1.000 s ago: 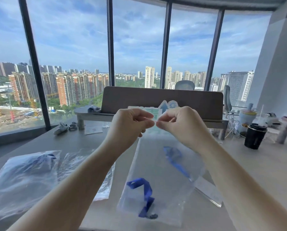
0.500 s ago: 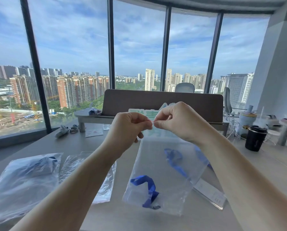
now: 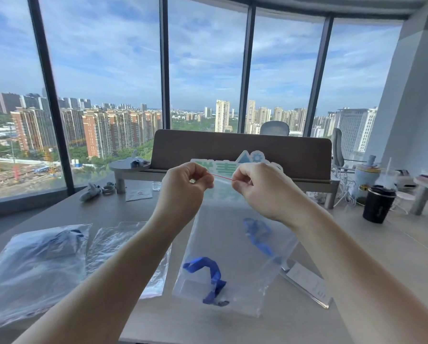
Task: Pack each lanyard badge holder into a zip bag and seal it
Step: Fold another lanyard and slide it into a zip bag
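Three zip bags: one held up (image 3: pixel 233 256), one filled (image 3: pixel 34 264), one flat (image 3: pixel 123 247). Two blue lanyards visible (image 3: pixel 213 276) (image 3: pixel 257 234). One black cup (image 3: pixel 378 204), two hands (image 3: pixel 185 182) (image 3: pixel 257 187).

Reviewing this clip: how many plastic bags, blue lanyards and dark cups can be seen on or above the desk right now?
Plastic bags: 3 (held bag, filled bag, flat bag)
Blue lanyards: 2 clearly visible (in the held bag, behind the held bag)
Dark cups: 1
Total: 6
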The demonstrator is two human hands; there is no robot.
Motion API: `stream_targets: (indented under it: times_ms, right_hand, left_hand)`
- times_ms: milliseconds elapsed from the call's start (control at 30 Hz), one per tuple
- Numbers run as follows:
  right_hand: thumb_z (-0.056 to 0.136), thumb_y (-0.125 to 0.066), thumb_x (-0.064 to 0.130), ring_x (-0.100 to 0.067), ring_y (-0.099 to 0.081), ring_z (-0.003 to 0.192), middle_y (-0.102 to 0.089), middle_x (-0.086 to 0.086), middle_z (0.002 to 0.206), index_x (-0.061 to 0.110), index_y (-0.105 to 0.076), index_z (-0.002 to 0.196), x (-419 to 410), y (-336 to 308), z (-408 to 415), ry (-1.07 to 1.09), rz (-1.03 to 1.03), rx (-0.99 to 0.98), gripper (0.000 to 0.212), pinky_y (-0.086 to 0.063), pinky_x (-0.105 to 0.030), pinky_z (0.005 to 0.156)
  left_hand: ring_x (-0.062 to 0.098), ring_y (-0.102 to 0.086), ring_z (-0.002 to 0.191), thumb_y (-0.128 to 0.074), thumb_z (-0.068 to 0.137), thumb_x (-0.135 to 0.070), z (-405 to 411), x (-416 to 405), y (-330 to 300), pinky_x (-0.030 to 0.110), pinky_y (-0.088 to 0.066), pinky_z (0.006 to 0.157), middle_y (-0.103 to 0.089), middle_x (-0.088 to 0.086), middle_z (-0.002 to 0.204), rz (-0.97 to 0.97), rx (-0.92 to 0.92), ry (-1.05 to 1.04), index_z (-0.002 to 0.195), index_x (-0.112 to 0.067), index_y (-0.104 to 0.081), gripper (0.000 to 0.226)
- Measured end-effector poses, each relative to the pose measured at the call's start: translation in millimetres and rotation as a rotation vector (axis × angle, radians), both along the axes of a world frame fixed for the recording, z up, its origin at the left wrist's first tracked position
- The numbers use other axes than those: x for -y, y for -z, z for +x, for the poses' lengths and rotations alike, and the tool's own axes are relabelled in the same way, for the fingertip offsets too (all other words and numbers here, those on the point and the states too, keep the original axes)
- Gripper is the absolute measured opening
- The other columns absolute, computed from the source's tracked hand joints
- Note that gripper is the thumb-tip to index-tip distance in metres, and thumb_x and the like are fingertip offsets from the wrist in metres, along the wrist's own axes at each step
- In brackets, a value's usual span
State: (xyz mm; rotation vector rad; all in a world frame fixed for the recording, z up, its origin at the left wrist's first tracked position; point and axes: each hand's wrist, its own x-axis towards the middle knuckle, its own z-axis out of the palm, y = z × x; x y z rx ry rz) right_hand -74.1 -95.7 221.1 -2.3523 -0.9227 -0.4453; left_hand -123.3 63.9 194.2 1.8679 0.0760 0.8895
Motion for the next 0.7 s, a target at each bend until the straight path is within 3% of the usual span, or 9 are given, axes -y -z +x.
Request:
stream_targets:
  times_ms: [133, 233, 267, 367, 433, 600, 700]
  right_hand:
    - [0.092, -0.059, 0.029, -0.012, -0.056, 0.069, -0.058, 0.011, 0.07, 0.024, -0.065, 0.082, 11, 4, 9, 0.007, 0.036, -0.033, 0.012, -0.051, -0.038, 0.074]
    - [0.092, -0.06, 0.031, -0.011, -0.056, 0.07, -0.061, 0.01, 0.072, 0.028, -0.063, 0.08, 16, 7, 14, 0.016, 0.037, -0.038, 0.014, -0.051, -0.038, 0.075]
    - [0.092, -0.06, 0.032, -0.012, -0.057, 0.07, -0.062, 0.01, 0.073, 0.029, -0.062, 0.079, 17, 8, 14, 0.023, 0.042, -0.042, 0.014, -0.051, -0.038, 0.074]
    - [0.092, -0.061, 0.032, -0.012, -0.058, 0.067, -0.06, 0.011, 0.069, 0.03, -0.062, 0.076, 22, 11, 17, 0.027, 0.068, -0.057, 0.016, -0.051, -0.036, 0.07]
    - [0.092, -0.061, 0.031, -0.01, -0.058, 0.065, -0.059, 0.012, 0.068, 0.03, -0.062, 0.077, 22, 11, 17, 0.017, 0.072, -0.056, 0.016, -0.05, -0.034, 0.068]
    - [0.093, -0.061, 0.027, -0.014, -0.061, 0.066, -0.06, 0.009, 0.067, 0.025, -0.066, 0.082, 15, 11, 14, 0.01, 0.088, -0.053, 0.012, -0.05, -0.032, 0.067]
    - [0.093, -0.062, 0.026, -0.015, -0.06, 0.06, -0.06, 0.008, 0.064, 0.021, -0.066, 0.082, 7, 10, 10, -0.004, 0.131, -0.023, 0.013, -0.048, -0.029, 0.061]
  left_hand:
    - [0.006, -0.043, 0.046, -0.065, 0.085, -0.009, -5, -19, -3, 0.027, -0.037, 0.056, -0.053, -0.012, 0.046, -0.058, 0.021, -0.036, 0.065, -0.017, -0.065, 0.022]
    - [0.004, -0.042, 0.042, -0.064, 0.085, -0.008, -9, -37, -5, 0.027, -0.035, 0.054, -0.058, -0.012, 0.049, -0.103, 0.027, -0.039, 0.064, -0.019, -0.065, 0.024]
    - [0.007, -0.041, 0.043, -0.064, 0.085, -0.009, -10, -42, -5, 0.027, -0.035, 0.054, -0.062, -0.008, 0.055, -0.112, 0.029, -0.051, 0.063, -0.02, -0.065, 0.025]
    - [0.017, -0.036, 0.047, -0.064, 0.085, -0.009, -18, -58, -7, 0.026, -0.032, 0.05, -0.061, 0.031, 0.076, -0.161, 0.05, -0.079, 0.061, -0.022, -0.066, 0.027]
    - [0.02, -0.037, 0.049, -0.064, 0.085, -0.009, -23, -67, -9, 0.028, -0.032, 0.052, -0.06, 0.039, 0.085, -0.171, 0.06, -0.106, 0.062, -0.02, -0.066, 0.026]
    - [0.012, -0.04, 0.041, -0.062, 0.087, -0.007, -30, -86, -6, 0.019, -0.035, 0.04, -0.064, 0.033, 0.085, -0.172, 0.07, -0.135, 0.07, -0.015, -0.063, 0.019]
    - [0.007, -0.044, 0.036, -0.058, 0.091, -0.008, -34, -95, 0, 0.017, -0.036, 0.037, -0.071, 0.01, 0.079, -0.166, 0.042, -0.121, 0.075, -0.011, -0.062, 0.016]
